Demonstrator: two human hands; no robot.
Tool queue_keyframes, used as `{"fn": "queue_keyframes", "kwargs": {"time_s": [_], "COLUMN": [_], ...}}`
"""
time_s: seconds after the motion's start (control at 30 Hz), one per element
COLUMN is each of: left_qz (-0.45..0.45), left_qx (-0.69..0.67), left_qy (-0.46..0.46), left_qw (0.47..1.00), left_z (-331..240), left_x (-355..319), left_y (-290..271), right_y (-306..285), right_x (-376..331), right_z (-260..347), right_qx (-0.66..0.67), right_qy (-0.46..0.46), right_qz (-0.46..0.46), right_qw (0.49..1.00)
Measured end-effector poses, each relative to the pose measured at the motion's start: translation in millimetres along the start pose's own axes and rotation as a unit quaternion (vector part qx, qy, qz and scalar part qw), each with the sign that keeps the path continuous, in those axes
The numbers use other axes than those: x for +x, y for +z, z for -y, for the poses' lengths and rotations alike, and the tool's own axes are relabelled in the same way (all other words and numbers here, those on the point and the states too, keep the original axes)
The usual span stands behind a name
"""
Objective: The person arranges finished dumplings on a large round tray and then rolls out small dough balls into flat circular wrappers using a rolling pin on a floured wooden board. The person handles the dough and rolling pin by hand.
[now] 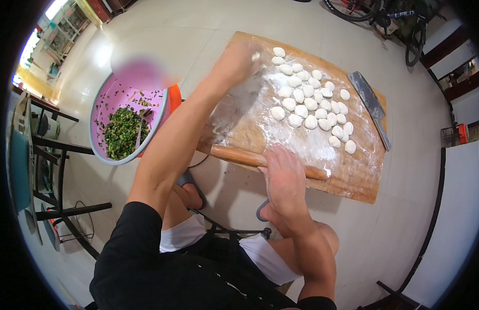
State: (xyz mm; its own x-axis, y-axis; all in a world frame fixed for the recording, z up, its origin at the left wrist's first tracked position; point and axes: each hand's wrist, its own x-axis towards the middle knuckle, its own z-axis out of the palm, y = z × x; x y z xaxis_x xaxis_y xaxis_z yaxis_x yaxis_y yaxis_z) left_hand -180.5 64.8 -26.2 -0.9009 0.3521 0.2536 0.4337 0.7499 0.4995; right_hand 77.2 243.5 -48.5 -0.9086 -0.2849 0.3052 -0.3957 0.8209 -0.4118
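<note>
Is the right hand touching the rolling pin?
Touching: the head view shows the right hand resting on the rolling pin, its fingers laid across it.

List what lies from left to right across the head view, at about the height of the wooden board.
Pink basin of chopped greens → left hand reaching over the floured wooden board → cluster of white dough pieces → cleaver. Nearer the person, the right hand rests on the rolling pin.

Floured wooden board (pixel 353 181) at frame centre-right carries dough pieces (pixel 311 106), a rolling pin (pixel 239 156) and a cleaver (pixel 371 106).
</note>
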Motion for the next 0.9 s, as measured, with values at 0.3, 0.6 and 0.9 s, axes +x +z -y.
{"fn": "queue_keyframes", "kwargs": {"time_s": [0.3, 0.6, 0.9], "left_qz": [0.231, -0.081, -0.011], "left_qx": [-0.015, 0.024, -0.001], "left_qy": [0.119, -0.028, -0.136], "left_qw": [0.965, 0.996, 0.991], "left_z": [-57.6, 4.1, 19.7], "left_x": [-85.1, -132.8, -150.7], "left_y": [9.2, -12.4, -8.1], "right_y": [-1.5, -16.6, -23.7], "right_x": [-6.8, -5.3, -6.6], "right_z": [-3.6, -6.6, -11.2], "right_qx": [-0.015, 0.001, -0.006], "right_qy": [-0.001, 0.015, 0.028], "right_qz": [0.012, 0.033, 0.07], "right_qw": [1.0, 0.999, 0.997]}}
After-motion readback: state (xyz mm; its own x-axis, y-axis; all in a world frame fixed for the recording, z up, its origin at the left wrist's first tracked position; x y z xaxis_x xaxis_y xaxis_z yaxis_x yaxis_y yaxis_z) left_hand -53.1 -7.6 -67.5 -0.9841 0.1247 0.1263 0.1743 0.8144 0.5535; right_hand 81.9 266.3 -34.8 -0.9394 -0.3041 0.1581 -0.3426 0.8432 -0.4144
